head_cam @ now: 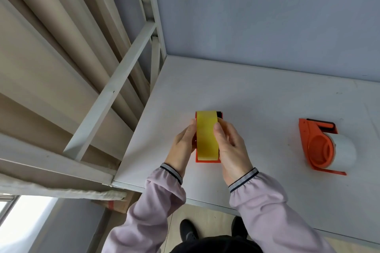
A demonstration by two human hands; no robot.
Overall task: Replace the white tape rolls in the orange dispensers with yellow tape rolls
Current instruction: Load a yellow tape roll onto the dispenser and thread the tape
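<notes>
A yellow tape roll [206, 135] sits in an orange dispenser [207, 160] held above the white table. My left hand [183, 146] grips the left side of the roll and dispenser. My right hand [230, 146] grips the right side, thumb on the roll's edge. Most of this dispenser is hidden by the roll and my fingers; its dark front end [219, 114] shows at the top. Lying on its side to the right is a second orange dispenser [312, 146] with a white tape roll [345, 150] in it, apart from both hands.
The white table [257, 96] meets a grey-blue wall [257, 16] at the back. A white metal frame [115, 92] and beige panels stand at the left beyond the table's edge. Below the near edge I see wooden floor and dark shoes [188, 230].
</notes>
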